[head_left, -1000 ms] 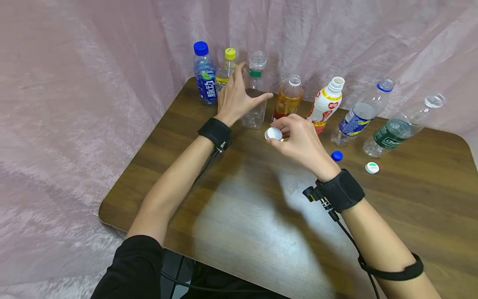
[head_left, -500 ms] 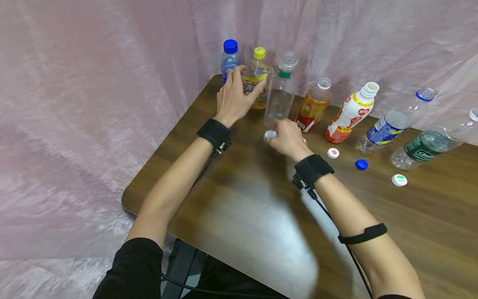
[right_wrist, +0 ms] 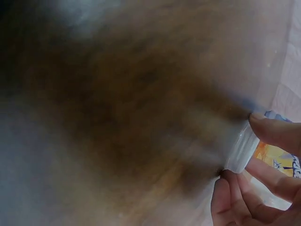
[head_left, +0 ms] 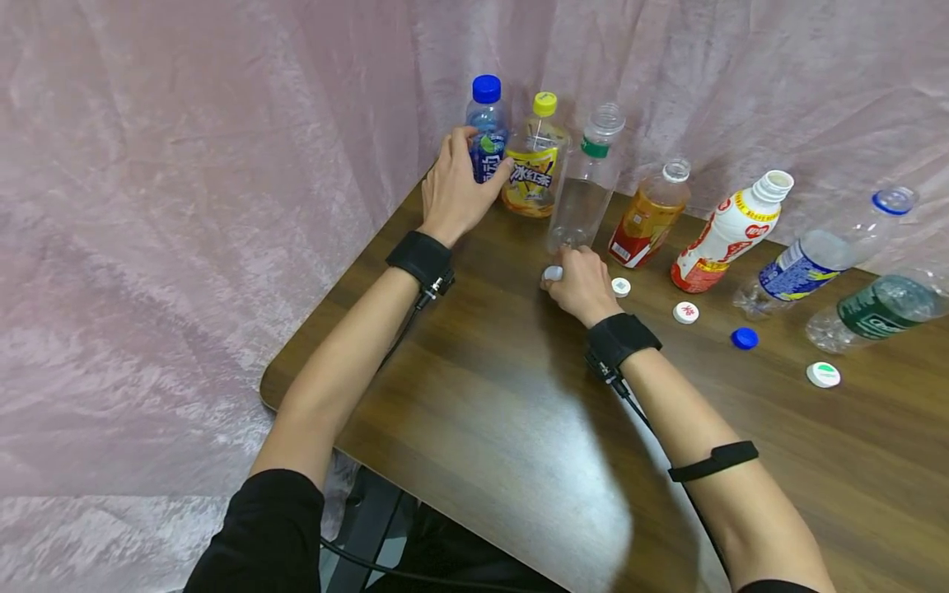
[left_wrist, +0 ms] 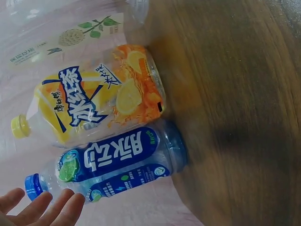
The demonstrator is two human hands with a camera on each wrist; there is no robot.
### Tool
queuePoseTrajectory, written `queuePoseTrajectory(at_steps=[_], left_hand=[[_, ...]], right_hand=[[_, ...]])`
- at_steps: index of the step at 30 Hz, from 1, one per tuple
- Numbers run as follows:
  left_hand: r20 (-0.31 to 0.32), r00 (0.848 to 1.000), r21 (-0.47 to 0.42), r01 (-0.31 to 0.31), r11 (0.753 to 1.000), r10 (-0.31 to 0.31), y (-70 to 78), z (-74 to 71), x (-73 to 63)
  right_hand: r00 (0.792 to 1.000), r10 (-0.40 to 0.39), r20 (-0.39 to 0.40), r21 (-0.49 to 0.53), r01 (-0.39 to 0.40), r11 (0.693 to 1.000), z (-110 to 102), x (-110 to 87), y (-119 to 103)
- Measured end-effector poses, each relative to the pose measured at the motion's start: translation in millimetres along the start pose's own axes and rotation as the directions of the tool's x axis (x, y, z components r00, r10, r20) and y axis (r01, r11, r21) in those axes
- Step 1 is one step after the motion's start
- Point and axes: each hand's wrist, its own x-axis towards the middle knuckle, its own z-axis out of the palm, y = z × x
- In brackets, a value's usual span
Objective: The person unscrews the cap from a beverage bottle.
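My right hand (head_left: 582,287) pinches a white bottle cap (head_left: 552,273) low over the table, in front of a clear bottle with an uncapped neck (head_left: 582,202). In the right wrist view, thumb and fingers hold the cap (right_wrist: 242,149) by its rim. My left hand (head_left: 455,188) has its fingers extended beside a blue-capped blue bottle (head_left: 488,140); whether it touches is unclear. To the right of that bottle stands a yellow-capped iced tea bottle (head_left: 532,173). The left wrist view shows fingers (left_wrist: 66,209) near the neck of the blue bottle (left_wrist: 124,157).
To the right stand several uncapped bottles: an amber one (head_left: 648,216), a white and red one (head_left: 730,231), a blue-labelled one (head_left: 804,268) and a green-labelled one (head_left: 878,309). Before them lie white caps (head_left: 685,313) and a blue cap (head_left: 745,338). A pink curtain (head_left: 296,123) hangs behind the table (head_left: 474,395).
The head view has turned left, shifting the bottles rightward in it. My left hand has gone from near the clear bottle to the blue one. The right hand has lowered the white cap toward the table.
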Motion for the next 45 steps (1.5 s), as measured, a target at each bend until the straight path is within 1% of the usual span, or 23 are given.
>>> queuePoseTrajectory(at_steps=[4, 7, 10, 13, 16, 19, 23, 27, 31, 35, 40, 43, 45], left_hand=[[-0.007, 1.0, -0.012, -0.002, 1.0, 0.002, 0.4, -0.1, 1.2], [-0.017, 1.0, -0.024, 0.024, 0.999, -0.024, -1.0, -2.4, 4.4], [-0.042, 0.996, -0.032, 0.072, 0.997, -0.074, -3.9, -7.1, 12.6], [-0.058, 0.992, -0.041, 0.106, 0.993, -0.109, -7.3, -12.5, 25.9], [-0.025, 0.991, -0.049, 0.128, 0.991, -0.129, -9.1, -15.4, 41.2], [0.028, 0.987, -0.071, 0.158, 0.985, -0.156, -8.4, -13.9, 56.1], [0.083, 0.979, -0.115, 0.197, 0.974, -0.188, -6.9, -5.4, 72.1], [0.102, 0.974, -0.154, 0.216, 0.964, -0.202, -6.8, 6.0, 83.5], [0.099, 0.971, -0.166, 0.232, 0.958, -0.218, -13.4, 11.7, 87.6], [0.091, 0.972, -0.167, 0.228, 0.959, -0.215, -19.7, 10.5, 90.0], [0.061, 0.979, -0.18, 0.2, 0.963, -0.192, -28.9, 6.6, 91.4], [0.041, 0.985, -0.196, 0.175, 0.965, -0.17, -32.6, 5.5, 91.3], [0.026, 0.988, -0.205, 0.156, 0.966, -0.153, -33.6, 2.0, 90.4]], right_hand=[[1.0, -0.006, -0.01, -0.003, 0.006, 1.0, 0, 1.7, 4], [1.0, -0.004, 0.006, -0.001, 0.004, 1.0, -1, 2.9, 4], [0.999, 0.016, 0.029, -0.006, -0.015, 1.0, -3, 2.4, 4], [0.999, 0.047, 0.024, -0.007, -0.047, 0.999, -5, -1.3, 3], [0.998, 0.064, -0.004, -0.003, -0.064, 0.998, -9, -7.7, 2], [0.999, 0.048, -0.024, 0.002, -0.048, 0.999, -14, -15.1, 0], [0.999, 0.013, -0.052, 0.009, -0.013, 1.0, -21, -27.1, -6], [0.996, -0.032, -0.088, 0.006, 0.033, 0.999, -28, -41.6, -14], [0.993, -0.07, -0.099, 0.009, 0.071, 0.997, -31, -54.8, -23], [0.993, -0.076, -0.09, 0.016, 0.078, 0.997, -34, -61.1, -30], [0.996, -0.066, -0.066, 0.021, 0.067, 0.998, -36, -62.5, -35], [0.996, -0.061, -0.061, 0.022, 0.063, 0.998, -35, -64.5, -36], [0.996, -0.059, -0.063, 0.022, 0.061, 0.998, -35, -66.1, -35]])
